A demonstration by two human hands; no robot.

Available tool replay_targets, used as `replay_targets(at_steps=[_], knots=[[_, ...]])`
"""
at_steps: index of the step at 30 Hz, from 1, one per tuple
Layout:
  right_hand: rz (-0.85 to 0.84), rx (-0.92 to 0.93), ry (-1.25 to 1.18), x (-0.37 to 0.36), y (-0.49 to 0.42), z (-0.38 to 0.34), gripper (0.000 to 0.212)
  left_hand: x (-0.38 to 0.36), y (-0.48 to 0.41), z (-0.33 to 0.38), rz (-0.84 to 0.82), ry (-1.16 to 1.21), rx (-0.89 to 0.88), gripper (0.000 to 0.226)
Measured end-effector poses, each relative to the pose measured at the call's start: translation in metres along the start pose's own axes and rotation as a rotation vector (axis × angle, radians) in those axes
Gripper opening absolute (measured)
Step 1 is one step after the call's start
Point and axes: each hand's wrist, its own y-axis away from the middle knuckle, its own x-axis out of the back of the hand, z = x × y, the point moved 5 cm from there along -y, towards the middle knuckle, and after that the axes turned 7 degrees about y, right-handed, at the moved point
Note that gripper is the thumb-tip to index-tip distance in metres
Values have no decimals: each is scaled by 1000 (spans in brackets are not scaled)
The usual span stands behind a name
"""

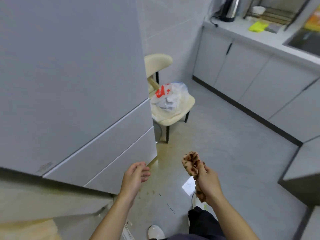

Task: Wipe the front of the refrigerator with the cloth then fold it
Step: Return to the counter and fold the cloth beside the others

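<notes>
Grey refrigerator [69,66] at left; right hand [208,184] fingers grip one cloth [190,161]; left hand [134,177] fingers loose, seemingly empty.

Grey tiled floor [233,135], cream chair [173,108], grey cabinets [251,75]

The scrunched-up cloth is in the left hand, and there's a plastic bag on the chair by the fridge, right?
Not quite. The head view shows the right hand gripping the scrunched-up cloth; the left hand holds nothing. The plastic bag is indeed on the chair by the fridge.
</notes>
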Motion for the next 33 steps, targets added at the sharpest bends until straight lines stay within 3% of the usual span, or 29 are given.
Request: replay_targets(at_steps=[7, 14, 24, 33], knots=[[170, -23, -71, 45, -31, 4, 53, -72, -26, 11, -129, -83, -3, 17], [183, -59, -115, 87, -103, -17, 53, -149, -69, 39, -154, -123, 1, 17], [161, -36, -87, 185, -224, -105, 52, -300, -138, 90, -135, -172, 21, 19], [267, -77, -228, 239, -319, -163, 47, -430, -216, 145, -233, -242, -31, 20]])
